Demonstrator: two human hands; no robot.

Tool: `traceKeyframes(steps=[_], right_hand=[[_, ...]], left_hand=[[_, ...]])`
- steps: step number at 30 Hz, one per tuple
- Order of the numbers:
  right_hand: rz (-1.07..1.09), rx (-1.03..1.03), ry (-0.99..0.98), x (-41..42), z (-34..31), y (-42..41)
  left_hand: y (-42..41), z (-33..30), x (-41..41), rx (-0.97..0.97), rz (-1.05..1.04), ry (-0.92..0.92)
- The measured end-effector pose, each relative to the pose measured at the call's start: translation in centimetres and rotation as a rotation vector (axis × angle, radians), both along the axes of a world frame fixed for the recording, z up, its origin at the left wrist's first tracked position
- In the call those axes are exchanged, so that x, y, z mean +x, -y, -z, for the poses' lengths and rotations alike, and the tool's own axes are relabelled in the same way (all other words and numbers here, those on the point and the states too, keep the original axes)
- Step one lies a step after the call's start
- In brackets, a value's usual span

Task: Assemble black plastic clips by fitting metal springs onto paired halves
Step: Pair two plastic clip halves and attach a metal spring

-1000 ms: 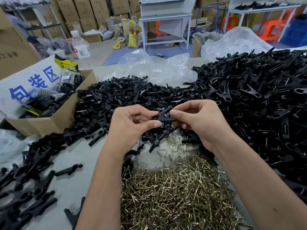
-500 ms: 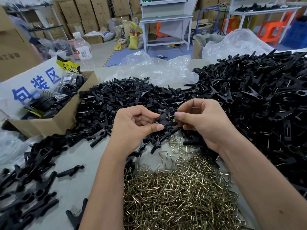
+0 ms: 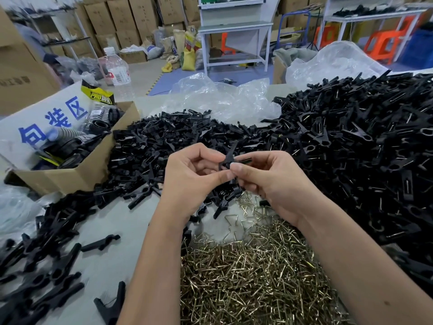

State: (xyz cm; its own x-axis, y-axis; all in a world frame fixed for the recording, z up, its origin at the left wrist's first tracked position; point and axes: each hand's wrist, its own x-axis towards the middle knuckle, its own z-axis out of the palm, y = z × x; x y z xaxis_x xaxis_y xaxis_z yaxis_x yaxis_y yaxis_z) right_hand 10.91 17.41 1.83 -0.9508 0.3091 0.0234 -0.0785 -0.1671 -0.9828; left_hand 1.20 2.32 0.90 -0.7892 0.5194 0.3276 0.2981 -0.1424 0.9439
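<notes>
A: We note left hand (image 3: 192, 177) and right hand (image 3: 269, 181) pinching crossed matte clip halves (image 3: 230, 158), above the springs (image 3: 253, 277).

B: Springs: shiny bent wire. Bare grey table (image 3: 112, 221) lies left of them.

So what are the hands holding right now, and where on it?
Both hands pinch a pair of crossed black clip halves at the crossing: left hand from the left, right hand from the right, the ends sticking out.
</notes>
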Motion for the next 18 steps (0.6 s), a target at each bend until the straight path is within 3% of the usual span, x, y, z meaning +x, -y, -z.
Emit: traceKeyframes(steps=[6, 11, 18], right_hand=[[0.014, 0.065, 0.005, -0.13, 0.13, 0.13], [0.043, 0.118, 0.039, -0.11, 0.24, 0.01], [0.025, 0.063, 0.03, -0.04, 0.13, 0.06]], left_hand=[[0.73, 0.03, -0.28, -0.039, 0.077, 0.054], [0.43, 0.32, -0.6, -0.086, -0.04, 0.022], [0.29, 0.2, -0.49, 0.003, -0.016, 0.119]])
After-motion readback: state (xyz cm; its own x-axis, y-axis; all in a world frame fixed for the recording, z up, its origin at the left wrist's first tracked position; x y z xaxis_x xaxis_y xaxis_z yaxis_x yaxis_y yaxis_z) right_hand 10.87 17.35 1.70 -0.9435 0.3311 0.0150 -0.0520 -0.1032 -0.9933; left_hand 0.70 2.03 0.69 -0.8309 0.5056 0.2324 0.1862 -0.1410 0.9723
